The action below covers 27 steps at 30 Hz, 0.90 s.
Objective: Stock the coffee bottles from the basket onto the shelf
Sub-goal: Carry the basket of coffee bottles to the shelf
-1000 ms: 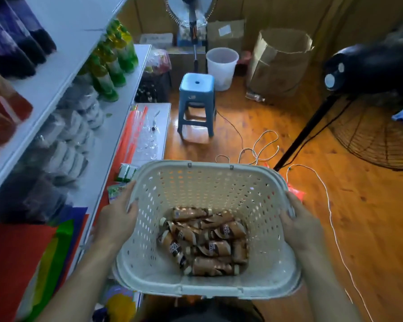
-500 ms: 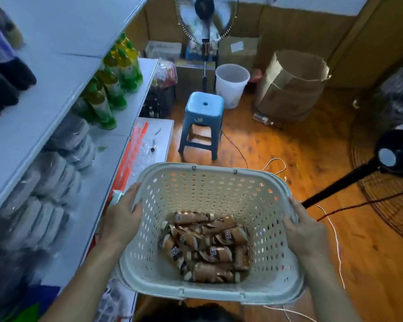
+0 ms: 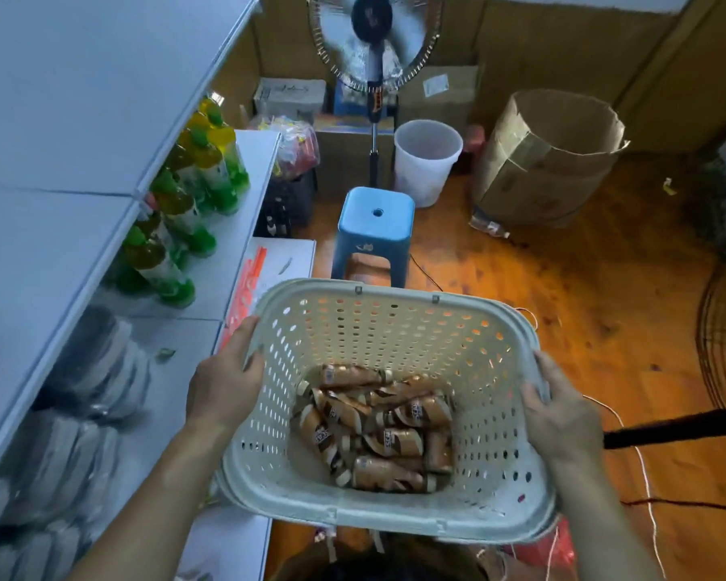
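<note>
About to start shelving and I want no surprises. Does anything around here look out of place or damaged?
Yes. A clear bottle lies on its side on the floor beside the torn cardboard box, and loose white wires trail across the floor right of the basket. The coffee bottles lie jumbled, none upright.

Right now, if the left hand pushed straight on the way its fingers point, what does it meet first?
The left hand already grips the basket rim; beyond that, probably the blue stool, depth unclear.

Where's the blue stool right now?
In the head view, the blue stool stands on the wooden floor just beyond the basket's far rim, before the fan pole and white bucket.
</note>
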Available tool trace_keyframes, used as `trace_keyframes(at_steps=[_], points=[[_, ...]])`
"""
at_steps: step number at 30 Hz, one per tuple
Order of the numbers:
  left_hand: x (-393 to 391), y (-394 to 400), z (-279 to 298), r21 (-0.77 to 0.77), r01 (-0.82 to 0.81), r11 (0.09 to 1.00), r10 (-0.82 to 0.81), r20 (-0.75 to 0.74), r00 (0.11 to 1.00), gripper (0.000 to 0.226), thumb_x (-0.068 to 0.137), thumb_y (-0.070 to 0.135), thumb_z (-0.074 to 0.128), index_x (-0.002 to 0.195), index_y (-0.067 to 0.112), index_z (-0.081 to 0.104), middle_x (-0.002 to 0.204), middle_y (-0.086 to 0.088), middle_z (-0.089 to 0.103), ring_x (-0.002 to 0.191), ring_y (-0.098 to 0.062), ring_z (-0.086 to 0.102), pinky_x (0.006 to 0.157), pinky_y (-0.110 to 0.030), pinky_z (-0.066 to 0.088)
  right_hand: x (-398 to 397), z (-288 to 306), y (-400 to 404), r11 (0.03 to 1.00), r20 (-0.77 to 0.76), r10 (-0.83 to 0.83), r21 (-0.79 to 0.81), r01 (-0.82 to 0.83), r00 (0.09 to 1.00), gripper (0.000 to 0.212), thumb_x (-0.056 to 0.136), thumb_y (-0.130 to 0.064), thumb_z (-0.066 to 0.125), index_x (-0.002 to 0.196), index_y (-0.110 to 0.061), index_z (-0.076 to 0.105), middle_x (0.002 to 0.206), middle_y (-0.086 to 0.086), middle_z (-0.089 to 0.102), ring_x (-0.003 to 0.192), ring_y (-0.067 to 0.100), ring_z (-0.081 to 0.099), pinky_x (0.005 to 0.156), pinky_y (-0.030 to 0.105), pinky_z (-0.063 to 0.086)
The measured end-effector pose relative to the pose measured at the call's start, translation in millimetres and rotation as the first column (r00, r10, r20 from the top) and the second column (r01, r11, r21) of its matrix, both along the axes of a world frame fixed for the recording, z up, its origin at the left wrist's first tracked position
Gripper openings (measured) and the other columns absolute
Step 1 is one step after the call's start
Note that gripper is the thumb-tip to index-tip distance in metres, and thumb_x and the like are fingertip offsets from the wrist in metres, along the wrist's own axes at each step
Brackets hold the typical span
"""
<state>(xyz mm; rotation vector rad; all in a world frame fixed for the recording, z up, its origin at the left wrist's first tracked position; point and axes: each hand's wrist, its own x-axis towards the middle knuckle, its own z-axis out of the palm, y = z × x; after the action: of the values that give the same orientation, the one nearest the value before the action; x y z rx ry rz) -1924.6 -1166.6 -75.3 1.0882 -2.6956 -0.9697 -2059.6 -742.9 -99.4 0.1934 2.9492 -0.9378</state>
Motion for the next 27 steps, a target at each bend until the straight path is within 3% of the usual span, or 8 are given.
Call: trace_keyframes(at_steps=[4,6,9,12,17,20,23,27], points=[[-66.4,-11.8,-4.4,-0.021,0.009,1.000,-0.009,0.024,1.000,0.058,0.104,0.035,0.059,0.158,0.053,0.044,0.137,-0.008,0.074,0.103,-0.040,0.071,0.086,-0.048,0.058,-64.8,-20.7,-10.5,1.000,0.006,0.007,-0.014,-0.007,1.000,0.053,0.106,-0.045,0.059,0.153,-0.065,0.045,0.078,-0.005,0.074,0.066,0.022,0.068,0.067,0.048,0.064],[-99.8,-14.2,-5.0,-0.016,-0.001,1.000,0.002,0.029,1.000,0.058,0.104,0.034,0.060,0.156,0.053,0.045,0.134,-0.007,0.075,0.105,-0.038,0.071,0.086,-0.047,0.057,-98.6,-26.7,-13.7,0.999,0.023,0.021,-0.028,-0.020,1.000,0.052,0.106,-0.046,0.059,0.154,-0.061,0.046,0.082,-0.006,0.076,0.067,0.021,0.070,0.066,0.050,0.065],[-148.2,-17.0,-1.1,-0.020,-0.008,1.000,0.008,0.028,1.000,0.057,0.104,0.034,0.061,0.156,0.053,0.046,0.107,-0.011,0.079,0.079,-0.030,0.070,0.076,-0.045,0.059,-146.0,-26.3,-19.5,1.000,0.026,-0.008,-0.027,0.009,1.000,0.049,0.107,-0.044,0.059,0.155,-0.055,0.049,0.074,-0.004,0.073,0.061,0.023,0.070,0.059,0.048,0.064],[-195.4,-25.7,5.6,-0.021,-0.013,1.000,0.014,0.014,1.000,0.055,0.105,0.032,0.061,0.156,0.048,0.049,0.087,-0.007,0.073,0.067,-0.024,0.060,0.067,-0.040,0.049,-188.3,-22.4,-28.1,1.000,0.022,0.005,-0.022,-0.004,1.000,0.049,0.108,-0.045,0.058,0.154,-0.055,0.048,0.068,-0.002,0.071,0.058,0.024,0.068,0.056,0.049,0.064],[-251.3,-37.0,12.3,-0.028,-0.012,1.000,0.011,-0.034,0.999,0.056,0.106,0.027,0.063,0.159,0.042,0.050,0.102,-0.011,0.076,0.067,-0.018,0.050,0.071,-0.036,0.042,-251.2,-9.1,-49.0,1.000,-0.003,-0.003,0.016,0.003,1.000,0.048,0.109,-0.041,0.059,0.155,-0.049,0.053,0.073,0.000,0.073,0.064,0.021,0.066,0.064,0.046,0.064],[-291.0,-58.0,7.5,0.006,-0.017,1.000,0.017,-0.051,0.999,0.054,0.106,0.026,0.063,0.157,0.041,0.052,0.118,-0.008,0.078,0.080,-0.026,0.061,0.077,-0.035,0.042,-291.0,-4.8,-67.7,1.000,-0.001,0.021,0.018,-0.021,1.000,0.048,0.109,-0.041,0.060,0.156,-0.046,0.053,0.081,-0.001,0.074,0.069,0.019,0.067,0.065,0.046,0.065],[-328.5,-83.1,-0.4,0.046,-0.030,0.998,0.032,-0.044,0.998,0.054,0.105,0.027,0.063,0.155,0.045,0.053,0.107,0.000,0.074,0.083,-0.024,0.061,0.078,-0.034,0.045,-328.3,-8.1,-91.7,0.999,-0.010,-0.002,0.033,0.003,1.000,0.047,0.108,-0.038,0.062,0.154,-0.046,0.057,0.086,0.002,0.075,0.073,0.021,0.068,0.071,0.044,0.064],[-377.9,-126.7,-14.0,0.060,-0.018,0.998,0.020,-0.021,1.000,0.053,0.105,0.025,0.062,0.155,0.042,0.054,0.108,-0.008,0.075,0.089,-0.031,0.065,0.077,-0.035,0.044,-377.7,-14.4,-132.9,0.997,-0.006,0.018,0.070,-0.017,1.000,0.049,0.107,-0.045,0.059,0.154,-0.053,0.050,0.105,-0.001,0.081,0.082,0.024,0.072,0.076,0.048,0.067]])
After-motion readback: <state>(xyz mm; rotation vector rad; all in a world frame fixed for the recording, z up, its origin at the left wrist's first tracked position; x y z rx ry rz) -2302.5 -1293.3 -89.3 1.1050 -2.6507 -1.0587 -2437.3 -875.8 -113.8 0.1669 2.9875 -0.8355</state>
